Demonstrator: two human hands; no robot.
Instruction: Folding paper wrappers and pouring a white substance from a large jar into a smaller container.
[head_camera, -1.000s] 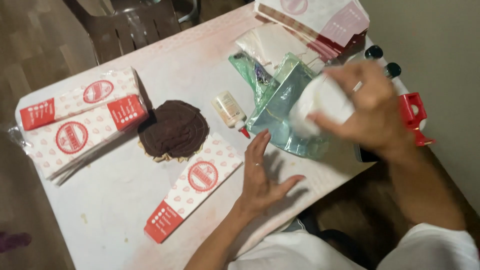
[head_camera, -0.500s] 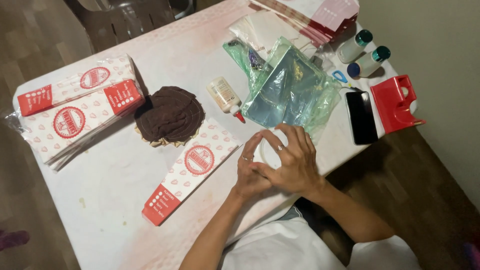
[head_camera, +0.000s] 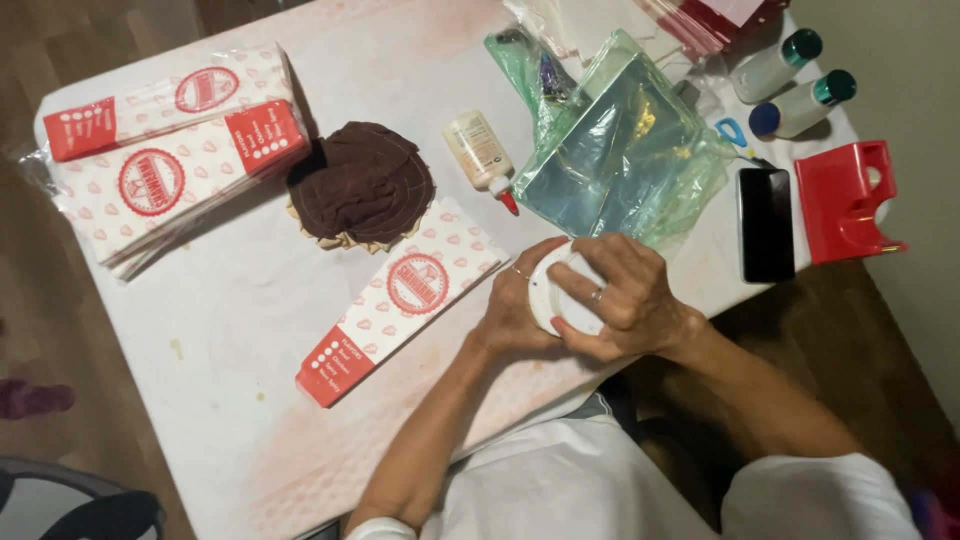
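Both hands hold a round white lid-like object (head_camera: 556, 290) near the table's front edge. My right hand (head_camera: 625, 300) covers it from the right with curled fingers. My left hand (head_camera: 508, 318) cups it from the left and below. Just left of my hands lies a flat white and red paper sleeve (head_camera: 400, 298) with a round red emblem. Beyond it sits a dark brown round pile (head_camera: 362, 183) on the white table (head_camera: 230, 330).
A stack of the same red and white sleeves (head_camera: 165, 150) lies at the far left. A small glue bottle (head_camera: 480, 155), a crumpled green plastic bag (head_camera: 620, 145), blue scissors (head_camera: 733, 132), a black phone (head_camera: 767, 222), a red holder (head_camera: 846, 200) and two capped bottles (head_camera: 790, 85) fill the right side.
A second ago my right hand held a white object up over the green bag. It came down toward my left hand, and both hands now clasp the round white object.
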